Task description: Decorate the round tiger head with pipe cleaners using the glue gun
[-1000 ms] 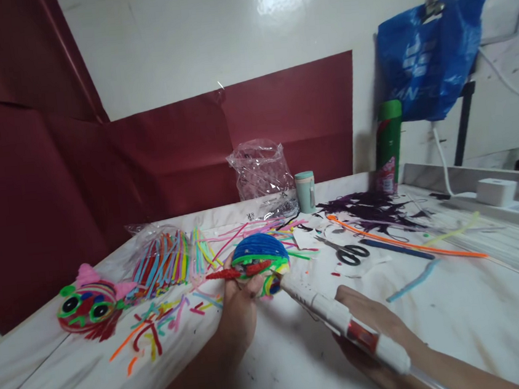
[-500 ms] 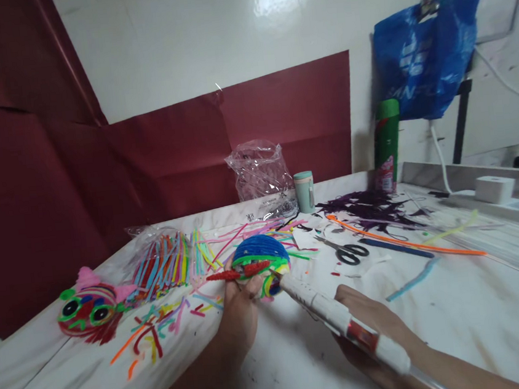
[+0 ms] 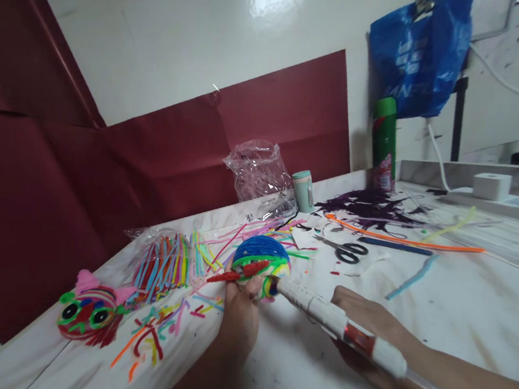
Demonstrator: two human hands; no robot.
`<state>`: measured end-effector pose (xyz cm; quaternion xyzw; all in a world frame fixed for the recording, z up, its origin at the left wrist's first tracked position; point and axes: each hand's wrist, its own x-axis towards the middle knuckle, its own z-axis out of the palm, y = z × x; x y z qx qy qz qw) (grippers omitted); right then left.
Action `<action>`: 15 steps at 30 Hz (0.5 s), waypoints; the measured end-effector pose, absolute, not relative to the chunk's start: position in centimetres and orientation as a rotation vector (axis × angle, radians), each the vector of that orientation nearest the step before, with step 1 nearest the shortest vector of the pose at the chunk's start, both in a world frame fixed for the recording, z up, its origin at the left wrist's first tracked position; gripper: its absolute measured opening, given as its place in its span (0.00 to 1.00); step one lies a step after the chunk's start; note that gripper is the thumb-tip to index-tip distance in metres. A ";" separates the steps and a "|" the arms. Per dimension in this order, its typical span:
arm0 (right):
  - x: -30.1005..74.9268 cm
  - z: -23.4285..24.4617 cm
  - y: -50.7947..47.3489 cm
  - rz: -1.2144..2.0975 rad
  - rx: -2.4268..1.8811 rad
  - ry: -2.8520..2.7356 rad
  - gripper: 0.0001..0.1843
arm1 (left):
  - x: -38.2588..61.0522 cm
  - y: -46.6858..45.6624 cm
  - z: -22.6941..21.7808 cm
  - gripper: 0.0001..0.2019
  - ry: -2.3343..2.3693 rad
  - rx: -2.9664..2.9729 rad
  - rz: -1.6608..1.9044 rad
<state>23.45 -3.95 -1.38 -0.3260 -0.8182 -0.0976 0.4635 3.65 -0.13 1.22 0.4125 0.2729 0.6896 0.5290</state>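
Note:
My left hand (image 3: 242,311) is closed around the near left side of a round pipe-cleaner craft (image 3: 260,253), blue on top with green, yellow and red parts below. A fuzzy red strip (image 3: 224,277) sticks out to the left above my fingers. In my right hand (image 3: 370,325) is a white hot glue gun (image 3: 327,311), a clear glue stick (image 3: 422,381) showing at its back end. Its nozzle is at the craft's near right side, close to the yellow part; whether it touches I cannot tell.
A finished-looking fish-like pipe-cleaner figure (image 3: 89,311) sits at left. Cut pieces (image 3: 154,335) and bagged pipe cleaners (image 3: 162,263) lie nearby. Scissors (image 3: 344,249), purple strands (image 3: 367,205), a cup (image 3: 303,191), a green spray can (image 3: 385,144) and glue sticks (image 3: 510,242) are farther right.
The glue gun's nozzle has shifted slightly left and down against the craft. My left hand keeps its hold; the whole view has drifted slightly.

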 end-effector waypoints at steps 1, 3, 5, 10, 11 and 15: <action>23.5 -1.4 -3.8 -0.218 -0.783 -2.018 0.09 | 3.7 -0.1 1.2 0.30 0.655 0.978 1.652; 23.4 -1.4 -3.6 -0.178 -0.757 -1.991 0.10 | 3.7 -0.1 1.1 0.31 0.662 0.954 1.660; 23.4 -1.1 -3.5 -0.131 -0.739 -1.973 0.11 | 3.7 -0.1 1.1 0.30 0.669 0.929 1.660; 23.6 0.0 -4.6 -0.048 -0.727 -1.938 0.09 | 3.5 -0.1 1.4 0.27 0.673 0.892 1.604; 23.8 0.2 -5.0 -0.024 -0.760 -1.891 0.08 | 3.5 -0.1 1.5 0.26 0.665 0.892 1.586; 25.2 1.3 -5.8 0.360 -1.076 -1.589 0.09 | 3.0 0.0 1.7 0.20 0.646 0.893 1.545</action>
